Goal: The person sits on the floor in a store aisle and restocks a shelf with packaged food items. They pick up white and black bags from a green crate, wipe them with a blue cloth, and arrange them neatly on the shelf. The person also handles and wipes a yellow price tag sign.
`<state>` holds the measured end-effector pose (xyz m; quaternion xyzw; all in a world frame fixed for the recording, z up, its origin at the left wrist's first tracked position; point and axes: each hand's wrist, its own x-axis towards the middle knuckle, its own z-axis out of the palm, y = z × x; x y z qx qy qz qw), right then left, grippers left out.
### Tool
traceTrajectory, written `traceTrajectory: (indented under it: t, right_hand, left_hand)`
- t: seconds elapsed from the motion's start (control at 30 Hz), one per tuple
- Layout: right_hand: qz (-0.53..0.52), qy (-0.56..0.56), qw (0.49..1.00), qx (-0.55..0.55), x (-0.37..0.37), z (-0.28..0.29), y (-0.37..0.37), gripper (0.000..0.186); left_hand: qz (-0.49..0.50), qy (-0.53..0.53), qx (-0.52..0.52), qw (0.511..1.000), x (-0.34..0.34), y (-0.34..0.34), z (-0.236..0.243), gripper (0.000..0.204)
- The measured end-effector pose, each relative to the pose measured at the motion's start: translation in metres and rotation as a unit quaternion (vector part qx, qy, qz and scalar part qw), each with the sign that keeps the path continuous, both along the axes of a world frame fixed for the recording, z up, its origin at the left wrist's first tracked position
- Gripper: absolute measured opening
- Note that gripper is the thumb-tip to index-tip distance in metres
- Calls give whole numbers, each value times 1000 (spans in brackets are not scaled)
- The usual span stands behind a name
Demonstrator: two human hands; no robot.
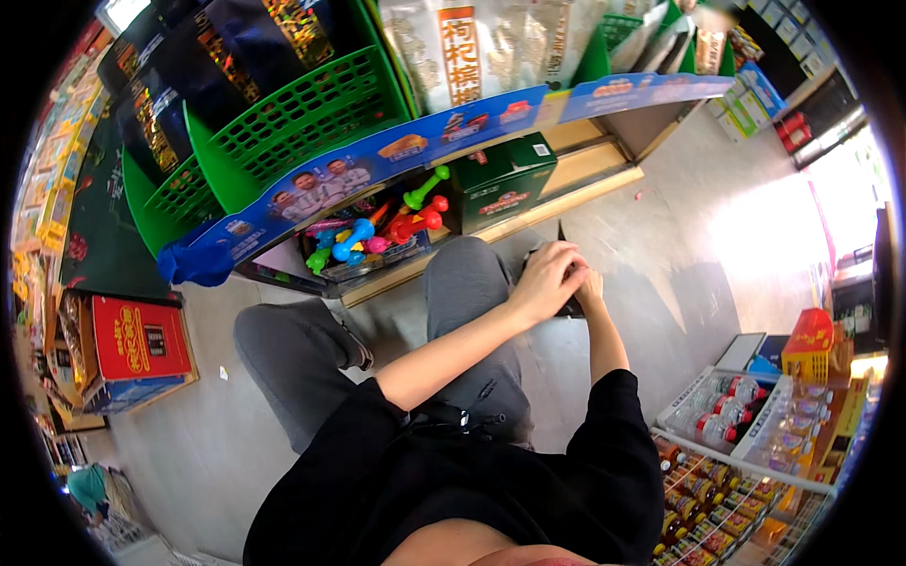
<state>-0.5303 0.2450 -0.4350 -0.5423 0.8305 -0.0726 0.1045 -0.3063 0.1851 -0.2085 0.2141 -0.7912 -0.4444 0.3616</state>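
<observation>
The floor (222, 453) is grey and spreads beneath everything. A low shelf unit (595, 189) crosses the top, with green baskets (302, 118) of packets above a blue strip (396, 156). The person squats in front of it, grey trousers (477, 325) bent at the knees. At the lower right, a rack holds clear bottles (722, 410) with red caps, with dark-filled ones below them. A red box (142, 338) stands at the left, and a green box (505, 184) sits on the unit's bottom shelf.

The left hand (547, 283) reaches across beyond the right knee, fingers curved over a dark thing (572, 307); the right hand (589, 289) is at its right side, close against the left. Whether either hand's fingers grip it, I cannot tell: the thing is mostly hidden. It is low by the floor, in front of the green box. Smallest are the bright plastic toys (415, 222), heaped left of that box.
</observation>
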Motion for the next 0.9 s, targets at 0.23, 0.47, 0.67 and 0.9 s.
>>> traceTrajectory:
  t: [0.23,0.47,0.67,0.9]
  right_hand:
    - [-65,-38,997,-4,30,20,-4,39]
    - [-94,45,994,-16,24,35,3,55]
    - [-114,-215,917,-315,73,141,-49,27]
    - [100,-416,771,-472,260,315,-96,13]
  left_hand:
    - [-75,34,-58,995,2,9,-2,14]
    - [-102,75,-160,979,72,-11,59,10]
    - [15,80,-296,952,199,-56,162,10]
    - [239,2,-446,863,279,-143,258,46]
